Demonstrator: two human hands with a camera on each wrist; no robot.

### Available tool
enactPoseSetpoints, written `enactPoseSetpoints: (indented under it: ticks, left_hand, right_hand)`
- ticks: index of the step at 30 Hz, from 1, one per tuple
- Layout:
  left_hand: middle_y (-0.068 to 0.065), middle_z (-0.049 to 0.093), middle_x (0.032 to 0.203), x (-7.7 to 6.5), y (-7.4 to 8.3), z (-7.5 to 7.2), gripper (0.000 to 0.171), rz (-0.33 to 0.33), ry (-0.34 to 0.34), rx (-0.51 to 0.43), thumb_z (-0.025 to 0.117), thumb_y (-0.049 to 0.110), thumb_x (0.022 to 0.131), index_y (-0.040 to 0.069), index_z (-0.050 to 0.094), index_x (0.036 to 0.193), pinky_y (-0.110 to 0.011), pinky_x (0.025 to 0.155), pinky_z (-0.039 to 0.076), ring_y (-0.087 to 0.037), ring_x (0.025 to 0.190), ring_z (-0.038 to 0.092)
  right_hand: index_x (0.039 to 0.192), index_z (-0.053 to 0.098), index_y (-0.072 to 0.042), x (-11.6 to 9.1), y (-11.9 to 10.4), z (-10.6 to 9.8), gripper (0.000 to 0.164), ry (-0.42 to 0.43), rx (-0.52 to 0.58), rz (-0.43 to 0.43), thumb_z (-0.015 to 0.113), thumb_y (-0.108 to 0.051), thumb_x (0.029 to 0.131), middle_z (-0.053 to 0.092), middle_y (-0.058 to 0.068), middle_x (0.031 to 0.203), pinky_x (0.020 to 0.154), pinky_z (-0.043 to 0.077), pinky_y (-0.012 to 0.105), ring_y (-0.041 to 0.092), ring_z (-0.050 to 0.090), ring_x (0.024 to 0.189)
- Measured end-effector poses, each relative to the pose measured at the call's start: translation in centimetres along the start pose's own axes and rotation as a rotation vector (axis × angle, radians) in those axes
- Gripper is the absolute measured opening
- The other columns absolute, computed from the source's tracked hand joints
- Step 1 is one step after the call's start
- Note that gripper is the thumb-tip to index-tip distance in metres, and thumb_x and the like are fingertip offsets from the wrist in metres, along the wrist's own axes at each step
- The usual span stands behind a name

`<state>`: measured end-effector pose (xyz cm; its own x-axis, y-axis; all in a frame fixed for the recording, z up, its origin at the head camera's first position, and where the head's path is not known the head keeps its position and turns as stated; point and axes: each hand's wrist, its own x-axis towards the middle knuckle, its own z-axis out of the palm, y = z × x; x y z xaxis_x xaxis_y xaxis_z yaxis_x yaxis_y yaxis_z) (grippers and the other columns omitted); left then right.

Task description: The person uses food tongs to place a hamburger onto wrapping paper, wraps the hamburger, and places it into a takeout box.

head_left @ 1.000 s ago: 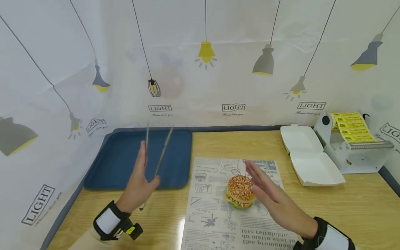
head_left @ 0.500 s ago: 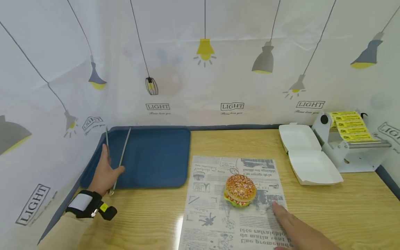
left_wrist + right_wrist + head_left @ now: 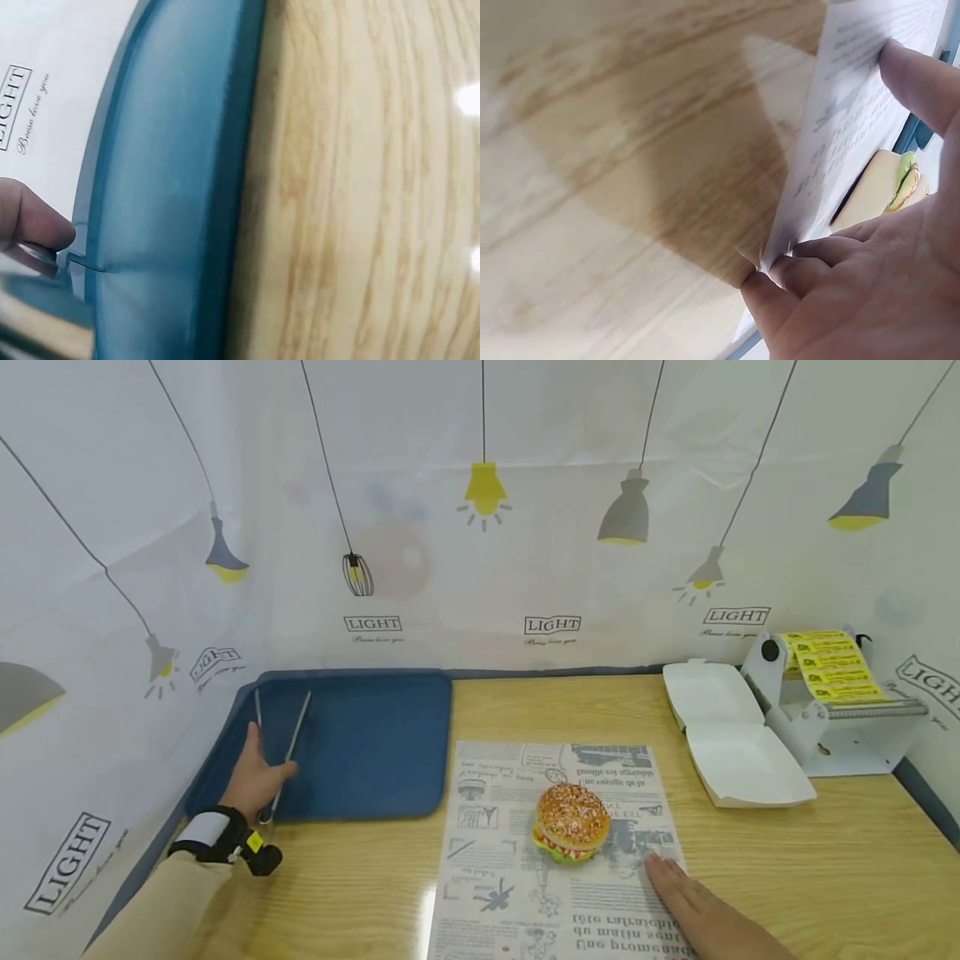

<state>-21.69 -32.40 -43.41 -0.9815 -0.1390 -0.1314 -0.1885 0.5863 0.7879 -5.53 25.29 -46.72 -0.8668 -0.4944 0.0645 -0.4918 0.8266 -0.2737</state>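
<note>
At the left, my left hand [image 3: 255, 781] holds a pair of metal tongs [image 3: 298, 727] between thumb and fingers. The tongs' arms are spread over the blue tray [image 3: 375, 743], with nothing between them. In the left wrist view, part of the hand [image 3: 37, 217] shows beside the tray's wall [image 3: 172, 165]. My right hand [image 3: 708, 906] rests at the right edge of the newsprint sheet [image 3: 487, 852]. Its fingertips touch the sheet's edge [image 3: 810, 161] in the right wrist view, the thumb apart from them on the paper. A sesame-bun hamburger [image 3: 572, 822] sits on the sheet.
A white clamshell box [image 3: 742, 752] lies open at the right back. Beside it stands a label dispenser [image 3: 847, 727] with a roll of yellow labels [image 3: 832, 668]. The printed backdrop [image 3: 465, 568] closes off the back and both sides of the wooden table [image 3: 352, 885].
My left hand has carried the tongs left and down to the tray. My right hand has drawn back from beside the hamburger to the paper's right edge. The hamburger has stayed in place.
</note>
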Motion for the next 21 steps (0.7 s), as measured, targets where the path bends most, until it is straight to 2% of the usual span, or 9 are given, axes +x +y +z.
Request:
enactPoseSetpoints:
  ticks: [3,6,9,11,13,16,17,19,21]
  left_hand:
    - [-0.018,-0.022,0.151,0.5,-0.2,0.2,0.100,-0.027,0.008,0.010,0.055,0.013,0.088,0.015,-0.029,0.142,-0.065,0.102,0.018,-0.046,0.137,-0.007]
    - [-0.019,-0.021,0.151,0.8,-0.4,0.2,0.101,-0.038,0.010,0.011,0.056,0.015,0.088,0.014,-0.029,0.142,-0.065,0.103,0.017,-0.046,0.137,-0.008]
    - [-0.020,-0.023,0.150,0.9,-0.8,0.1,0.100,-0.054,-0.002,0.022,0.055,0.017,0.089,0.011,-0.029,0.141,-0.065,0.104,0.014,-0.046,0.136,-0.010]
    - [-0.021,-0.025,0.149,1.1,-1.2,-0.1,0.099,-0.063,-0.014,0.038,0.054,0.019,0.089,0.009,-0.029,0.141,-0.064,0.105,0.011,-0.046,0.136,-0.012]
    - [-0.021,-0.028,0.148,1.1,-1.5,-0.2,0.098,-0.072,-0.027,0.051,0.053,0.021,0.091,0.008,-0.029,0.141,-0.064,0.105,0.009,-0.046,0.135,-0.014]
    - [-0.022,-0.030,0.146,1.0,-1.8,-0.5,0.096,-0.073,-0.045,0.061,0.051,0.023,0.092,0.005,-0.030,0.140,-0.064,0.105,0.008,-0.046,0.134,-0.016]
    - [-0.022,-0.030,0.146,1.0,-1.9,-0.5,0.095,-0.072,-0.050,0.062,0.051,0.024,0.093,0.004,-0.030,0.140,-0.064,0.105,0.007,-0.046,0.134,-0.016]
    - [-0.023,-0.031,0.145,1.0,-1.9,-0.7,0.095,-0.068,-0.056,0.065,0.050,0.025,0.093,0.003,-0.030,0.139,-0.064,0.105,0.006,-0.046,0.134,-0.018]
    - [-0.025,-0.030,0.145,1.0,-2.0,-0.7,0.096,-0.064,-0.055,0.076,0.051,0.025,0.093,0.002,-0.030,0.139,-0.064,0.106,0.005,-0.046,0.134,-0.017]
  right_hand:
    - [0.147,0.025,-0.003,0.0,-0.1,0.0,0.114,-0.021,0.008,0.024,0.057,-0.078,0.067,0.038,0.016,0.144,0.094,0.041,0.045,0.030,0.038,0.128]
    - [0.146,0.027,-0.004,0.0,-0.2,-0.1,0.112,-0.017,-0.003,0.044,0.055,-0.079,0.068,0.038,0.012,0.145,0.096,0.040,0.042,0.024,0.034,0.130]
    - [0.147,0.028,-0.007,0.0,-0.2,-0.1,0.109,-0.010,0.018,0.050,0.056,-0.078,0.068,0.037,0.009,0.147,0.106,0.026,0.022,0.014,0.025,0.133]
    - [0.147,0.028,-0.008,-0.1,-0.1,0.0,0.109,-0.002,0.000,0.038,0.056,-0.078,0.068,0.037,0.009,0.147,0.105,0.024,0.020,0.012,0.024,0.133]
    - [0.148,0.026,-0.007,-0.1,-0.1,0.0,0.109,-0.009,0.009,0.032,0.057,-0.077,0.069,0.037,0.010,0.147,0.105,0.021,0.016,0.016,0.027,0.133]
    - [0.147,0.026,-0.005,0.0,-0.1,-0.1,0.109,-0.015,-0.020,0.017,0.056,-0.077,0.070,0.038,0.011,0.146,0.099,0.035,0.036,0.026,0.036,0.129]
    - [0.147,0.026,-0.005,0.0,-0.1,-0.1,0.109,-0.020,-0.016,0.018,0.056,-0.076,0.070,0.038,0.011,0.146,0.098,0.036,0.038,0.027,0.036,0.129]
    - [0.148,0.025,-0.006,-0.1,-0.1,-0.2,0.109,-0.023,-0.007,0.022,0.056,-0.076,0.070,0.037,0.011,0.146,0.102,0.032,0.033,0.027,0.035,0.129]
    - [0.148,0.025,-0.007,-0.1,-0.1,-0.2,0.109,-0.010,-0.026,0.018,0.056,-0.077,0.070,0.038,0.010,0.146,0.100,0.034,0.032,0.023,0.032,0.130]
